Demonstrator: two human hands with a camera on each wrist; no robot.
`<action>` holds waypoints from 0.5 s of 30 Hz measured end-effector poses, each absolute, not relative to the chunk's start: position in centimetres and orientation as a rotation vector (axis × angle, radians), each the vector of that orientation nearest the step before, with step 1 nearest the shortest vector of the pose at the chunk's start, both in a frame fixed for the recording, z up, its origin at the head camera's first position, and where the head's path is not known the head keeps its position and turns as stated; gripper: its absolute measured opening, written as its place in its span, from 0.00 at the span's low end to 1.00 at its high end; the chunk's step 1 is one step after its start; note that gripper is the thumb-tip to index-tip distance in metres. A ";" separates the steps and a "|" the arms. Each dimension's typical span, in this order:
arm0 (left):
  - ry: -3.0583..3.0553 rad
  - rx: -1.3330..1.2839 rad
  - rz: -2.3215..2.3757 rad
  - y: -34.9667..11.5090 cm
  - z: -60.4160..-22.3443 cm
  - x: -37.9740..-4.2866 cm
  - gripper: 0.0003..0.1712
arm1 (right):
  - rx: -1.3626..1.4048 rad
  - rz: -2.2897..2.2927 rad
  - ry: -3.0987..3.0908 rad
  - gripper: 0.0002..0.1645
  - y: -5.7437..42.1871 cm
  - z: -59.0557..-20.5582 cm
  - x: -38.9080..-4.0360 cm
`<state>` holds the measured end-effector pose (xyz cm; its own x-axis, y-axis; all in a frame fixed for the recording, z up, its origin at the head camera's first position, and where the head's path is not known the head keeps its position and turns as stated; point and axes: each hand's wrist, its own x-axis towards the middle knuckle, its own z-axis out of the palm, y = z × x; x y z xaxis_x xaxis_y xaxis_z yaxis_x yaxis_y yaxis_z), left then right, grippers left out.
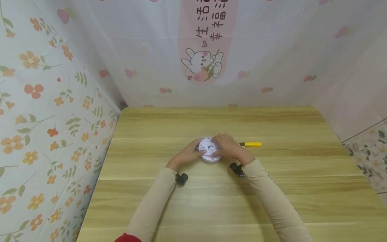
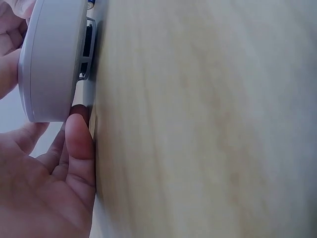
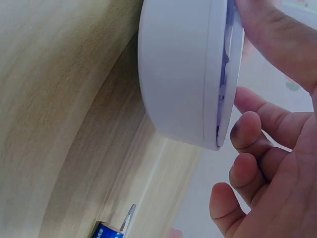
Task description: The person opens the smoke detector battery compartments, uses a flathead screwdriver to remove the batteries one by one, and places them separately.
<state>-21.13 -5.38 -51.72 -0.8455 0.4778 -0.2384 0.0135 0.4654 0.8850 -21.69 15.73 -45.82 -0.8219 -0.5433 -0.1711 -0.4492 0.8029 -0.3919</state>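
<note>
A white round smoke detector [image 1: 211, 160] is held low over the table, its flat mounting plate [image 1: 206, 144] facing up. My left hand [image 1: 188, 153] grips the detector's left side, thumb on the top rim and fingers beneath the body. On the underside, a slotted grille [image 2: 88, 52] points at the tabletop in the left wrist view. With thumb and forefinger, my right hand [image 1: 227, 146] pinches the mounting plate; its other fingers curl loosely beside it. A narrow gap shows between plate and body in the right wrist view.
A screwdriver with a yellow handle [image 1: 253, 144] lies just right of my right hand. Near its tip is a blue battery [image 3: 108, 231]. The wooden table [image 1: 145, 134] runs back to a printed curtain [image 1: 145, 57], and a floral curtain [image 1: 45, 134] hangs along the left.
</note>
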 end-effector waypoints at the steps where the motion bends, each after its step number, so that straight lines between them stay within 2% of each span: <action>1: 2.258 0.404 1.364 -5.3 -51.7 -21.1 0.37 | -0.765 -0.489 2.718 0.38 15.8 -45.8 -21.7; 15: 2.268 0.380 1.379 -5.0 -51.7 -21.2 0.38 | -0.728 -0.638 2.797 0.43 19.0 -47.5 -21.8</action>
